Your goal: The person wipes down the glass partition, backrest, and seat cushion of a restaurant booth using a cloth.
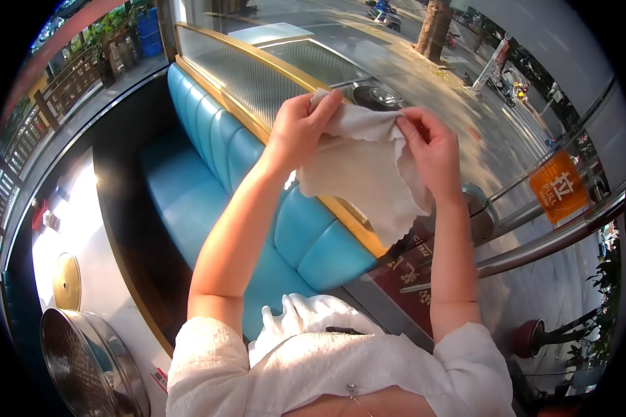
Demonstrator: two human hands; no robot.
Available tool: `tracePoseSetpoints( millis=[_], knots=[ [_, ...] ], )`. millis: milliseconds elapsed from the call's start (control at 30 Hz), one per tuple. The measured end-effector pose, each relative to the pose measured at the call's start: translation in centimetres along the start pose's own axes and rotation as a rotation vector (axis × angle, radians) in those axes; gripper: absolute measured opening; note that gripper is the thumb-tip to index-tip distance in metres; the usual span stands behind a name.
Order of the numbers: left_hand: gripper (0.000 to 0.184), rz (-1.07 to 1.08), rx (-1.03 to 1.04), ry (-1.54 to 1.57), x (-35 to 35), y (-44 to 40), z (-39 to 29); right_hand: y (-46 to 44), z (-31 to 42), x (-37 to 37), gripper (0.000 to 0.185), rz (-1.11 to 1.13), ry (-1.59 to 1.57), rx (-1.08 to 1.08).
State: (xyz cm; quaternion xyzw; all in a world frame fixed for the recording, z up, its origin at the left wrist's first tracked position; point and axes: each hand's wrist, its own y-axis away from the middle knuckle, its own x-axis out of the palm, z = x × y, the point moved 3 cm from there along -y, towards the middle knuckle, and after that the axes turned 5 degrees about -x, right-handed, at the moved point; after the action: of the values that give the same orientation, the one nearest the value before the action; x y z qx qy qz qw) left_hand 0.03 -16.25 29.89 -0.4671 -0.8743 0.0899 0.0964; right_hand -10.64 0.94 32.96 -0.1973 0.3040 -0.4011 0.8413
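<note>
A table (115, 285) is standing near a blue bench (188, 187). The left hand (299, 131) is pinching a white cloth (358, 170), which is hanging between both hands; the right hand (431, 146) is gripping its other upper end, thumb pressed down. An orange sign (559, 186) is showing beyond.

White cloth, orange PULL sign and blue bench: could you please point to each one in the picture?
White cloth (358, 167), head view, on its hanging middle.
Orange PULL sign (559, 187), head view, centre of its front.
Blue bench (193, 198), head view, on the seat.
</note>
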Motion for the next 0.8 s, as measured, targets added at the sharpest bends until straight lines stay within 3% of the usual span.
tracePoseSetpoints(
  millis=[33,100,133,167,300,433,500,567,633,700,800],
  knots=[
    [0.037,0.007,-0.002,0.000,0.0,-1.5,0.3,-1.9,0.3,0.1,0.018,-0.010,0.181,-0.061],
    [0.033,-0.409,0.167,-0.525,-0.8,-3.8,0.9,-3.8,-0.4,0.0,0.020,-0.023,0.365,-0.111],
    [0.030,-0.699,0.539,-0.717,0.0,-3.3,0.6,-4.3,-0.8,0.0,0.021,-0.102,0.575,-0.254],
    [0.030,-0.731,0.553,-0.773,0.5,-3.1,1.4,-5.1,-0.9,0.0,0.022,-0.183,0.785,-0.411],
    [0.032,-0.413,0.939,-0.785,5.7,-0.4,3.8,-1.0,-0.6,1.2,0.023,-0.167,0.682,-0.417],
    [0.027,-0.217,1.085,-0.788,8.0,-2.3,5.5,1.3,-4.0,1.5,0.026,-0.249,0.601,-0.332],
    [0.028,-0.167,1.112,-0.785,7.9,-3.8,5.8,1.6,-6.0,1.3,0.033,-0.304,0.148,-0.090],
    [0.026,-0.114,1.158,-0.828,7.6,-4.7,6.1,1.5,-6.5,0.8,0.040,-0.280,0.058,-0.063],
    [0.020,-0.115,1.203,-0.806,6.6,-5.7,6.0,1.5,-6.3,0.3,0.042,-0.276,-0.325,0.195],
    [0.014,-0.140,1.151,-0.830,5.0,-7.3,6.3,1.6,-6.7,0.0,0.041,-0.217,-0.334,0.173],
    [0.012,-0.155,1.074,-0.887,1.8,-9.7,6.6,1.5,-5.4,0.6,0.034,-0.256,0.157,-0.164]
  ],
)
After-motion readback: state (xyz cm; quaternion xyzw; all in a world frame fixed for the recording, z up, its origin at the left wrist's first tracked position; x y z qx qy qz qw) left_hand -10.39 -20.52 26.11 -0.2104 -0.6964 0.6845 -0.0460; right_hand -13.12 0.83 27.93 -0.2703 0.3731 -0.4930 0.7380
